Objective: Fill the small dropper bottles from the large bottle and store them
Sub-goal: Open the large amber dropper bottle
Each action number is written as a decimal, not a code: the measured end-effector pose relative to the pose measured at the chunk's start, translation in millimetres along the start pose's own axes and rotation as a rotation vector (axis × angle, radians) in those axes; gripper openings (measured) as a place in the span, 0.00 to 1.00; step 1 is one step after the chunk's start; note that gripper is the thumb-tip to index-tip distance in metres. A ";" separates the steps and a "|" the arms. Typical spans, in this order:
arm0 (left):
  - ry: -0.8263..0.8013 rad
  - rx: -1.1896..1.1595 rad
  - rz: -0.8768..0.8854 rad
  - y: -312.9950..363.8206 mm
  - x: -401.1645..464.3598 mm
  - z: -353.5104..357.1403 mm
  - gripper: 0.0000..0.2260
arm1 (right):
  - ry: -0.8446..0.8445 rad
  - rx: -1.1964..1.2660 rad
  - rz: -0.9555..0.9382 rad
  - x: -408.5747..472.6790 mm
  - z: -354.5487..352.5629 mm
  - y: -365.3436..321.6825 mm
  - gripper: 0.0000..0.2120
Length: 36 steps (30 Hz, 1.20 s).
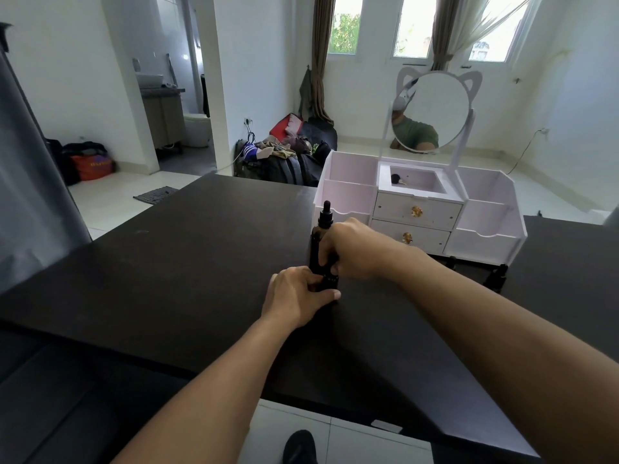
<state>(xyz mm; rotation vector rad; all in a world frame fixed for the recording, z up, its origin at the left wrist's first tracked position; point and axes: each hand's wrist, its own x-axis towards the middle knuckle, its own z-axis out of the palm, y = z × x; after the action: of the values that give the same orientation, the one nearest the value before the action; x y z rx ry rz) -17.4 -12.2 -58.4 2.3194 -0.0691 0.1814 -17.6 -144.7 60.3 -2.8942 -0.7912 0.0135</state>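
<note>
A dark dropper bottle (pixel 321 236) stands upright on the black bench (pixel 187 262), near its middle, with its rubber bulb and collar showing above the hands. The right hand (pixel 355 251) reaches in from the right and wraps its fingers round the bottle's body from that side. Just in front of it and lower, the left hand (pixel 298 294) rests on the bench with thumb and fingers pinching a small dark bottle (pixel 330 283) at the foot of the tall one; the two bottles touch or nearly touch, and the hands hide most of the small one.

Behind the hands, a little to the right, sits a pale organiser (pixel 418 209) with open side bins, two drawers with gold knobs and a round mirror (pixel 432 110) with cat ears. More small dark bottles (pixel 497 276) stand at the organiser's front right corner, well apart from the hands.
</note>
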 end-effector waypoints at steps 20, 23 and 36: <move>-0.009 0.029 -0.010 6.9 -2.1 -5.0 0.17 | -0.021 0.020 -0.051 -5.2 -2.9 2.2 0.15; 0.007 0.022 -0.019 8.5 -3.2 -5.2 0.16 | 0.030 0.025 0.015 -2.8 -1.3 3.8 0.05; 0.002 0.032 -0.001 11.4 -5.8 -8.6 0.17 | -0.010 -0.113 -0.073 -3.2 -5.9 0.9 0.16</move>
<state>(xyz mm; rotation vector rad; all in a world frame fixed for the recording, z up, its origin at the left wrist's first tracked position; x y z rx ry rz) -25.3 -13.8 -45.2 2.3508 -0.0638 0.1857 -19.6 -147.9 66.0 -2.9698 -0.9285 -0.0259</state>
